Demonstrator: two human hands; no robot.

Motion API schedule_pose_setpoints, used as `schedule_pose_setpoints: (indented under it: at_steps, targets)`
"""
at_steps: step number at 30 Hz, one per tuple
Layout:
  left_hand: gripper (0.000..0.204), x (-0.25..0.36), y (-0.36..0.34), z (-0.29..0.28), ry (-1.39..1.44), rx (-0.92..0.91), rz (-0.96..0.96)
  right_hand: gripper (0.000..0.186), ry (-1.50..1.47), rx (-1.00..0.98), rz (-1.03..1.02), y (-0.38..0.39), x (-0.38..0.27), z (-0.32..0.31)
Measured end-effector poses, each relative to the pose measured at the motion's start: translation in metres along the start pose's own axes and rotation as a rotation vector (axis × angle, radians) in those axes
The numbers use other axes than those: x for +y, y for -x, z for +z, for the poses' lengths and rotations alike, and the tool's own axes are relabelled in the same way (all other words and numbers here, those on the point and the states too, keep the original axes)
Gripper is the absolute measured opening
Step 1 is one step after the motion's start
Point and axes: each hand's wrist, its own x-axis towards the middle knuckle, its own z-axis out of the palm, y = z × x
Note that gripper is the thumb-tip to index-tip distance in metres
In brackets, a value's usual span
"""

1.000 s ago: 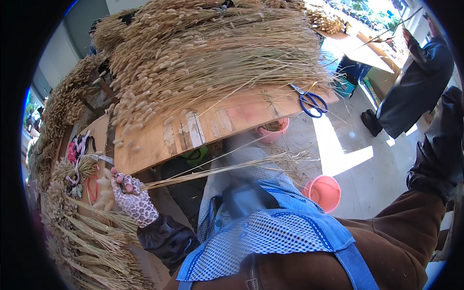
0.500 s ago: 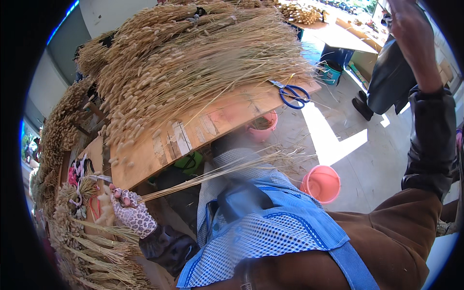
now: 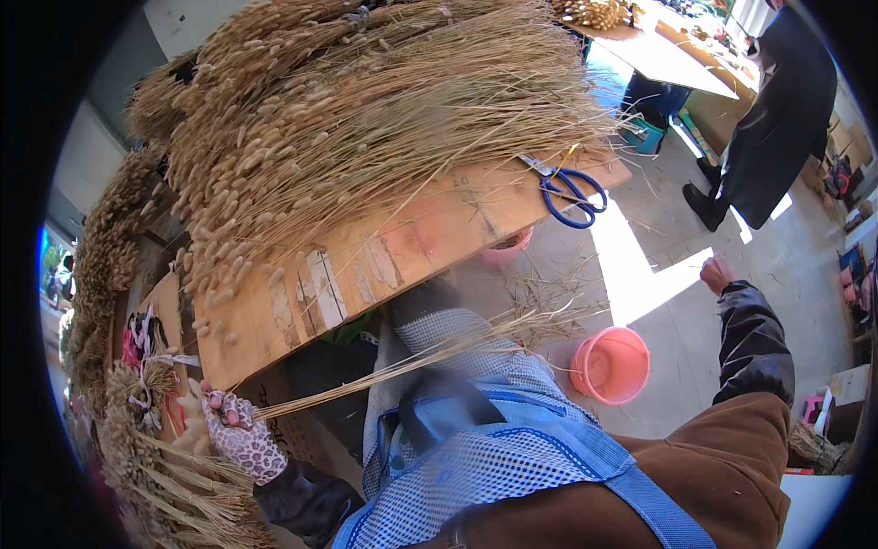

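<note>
Dried stalks (image 3: 343, 387), yeah, had those clamped in the fingers of the left hand (image 3: 241, 441), lower left of the frame, trailing toward the middle. Had the right hand (image 3: 718, 274) out at centre right, couldn't tell about its fingers, apart or together. Also saw blue-handled scissors (image 3: 550, 175) on the wooden board (image 3: 439, 224), upper right of centre.

bright sunlight (image 3: 635, 285) crosses grey floor (image 3: 690, 361); pale wall (image 3: 187, 26) upper left; wooden table (image 3: 444, 221)
</note>
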Motion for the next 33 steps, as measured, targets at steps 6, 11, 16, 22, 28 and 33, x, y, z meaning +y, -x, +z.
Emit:
schedule_pose_setpoints:
  at_steps: [6, 11, 16, 22, 28, 33]
  targets:
    - [0.031, 0.007, 0.010, 0.027, -0.115, 0.041, 0.076, 0.015, -0.202, 0.151, -0.195, -0.154, -0.151, 0.008]
    - [0.032, 0.012, 0.011, 0.041, -0.198, 0.103, 0.130, 0.010, -0.378, 0.360, -0.629, -0.205, -0.269, -0.097]
    - [0.035, 0.012, 0.003, 0.033, -0.197, 0.098, 0.119, 0.021, -0.558, 0.540, -0.628, -0.181, -0.241, -0.140]
    - [0.037, 0.000, -0.005, 0.008, -0.066, 0.068, 0.060, 0.009, -0.549, -0.045, -0.216, -0.084, -0.069, -0.145]
    - [0.034, -0.013, -0.019, -0.006, -0.021, 0.034, 0.049, 0.031, -0.759, 0.048, 0.066, -0.042, 0.009, -0.349]
    - [0.035, -0.016, -0.018, -0.002, 0.025, 0.132, 0.063, 0.020, -0.784, 0.730, -0.282, -0.102, 0.016, -0.478]
